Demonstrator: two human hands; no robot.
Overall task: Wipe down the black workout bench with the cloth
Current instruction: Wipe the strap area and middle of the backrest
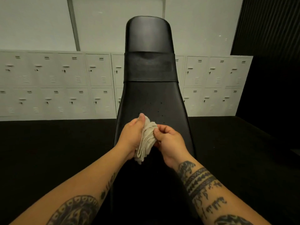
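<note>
- Head view: the black workout bench (pixel 149 95) runs straight away from the camera, its padded top widest near the person and narrowing to a rounded far end.
- A matte black band (pixel 150 67) wraps across the pad about two-thirds of the way up; the surface on either side of it looks glossier.
- Small dark specks (pixel 158 111) dot the pad just beyond the hands; what they are cannot be told.
- The cloth (pixel 146 140) is off-white, folded into several layers and bunched. It sits between both hands over the near half of the pad, with its lower end hanging down towards the person. Whether it touches the pad cannot be told.
- The left hand (pixel 131 137) grips the cloth from the left side. Its thumb lies up over the top edge and its fingers are curled round behind, mostly hidden.
- The right hand (pixel 168 142) pinches the cloth's right edge between thumb and curled fingers, close against the left hand.
- Both forearms are bare and tattooed. The right forearm (pixel 206 192) shows banded patterns; the left forearm (pixel 78 207) has a large dark design near the frame's bottom edge.
- Pale grey lockers (pixel 56 85) stand in two rows behind the bench, on both sides of it.
- The floor (pixel 48 151) is black.
- Above the lockers is a pale wall (pixel 40 21) with a grey strip running up it.
- A dark ribbed panel (pixel 267 25) fills the upper right corner.
</note>
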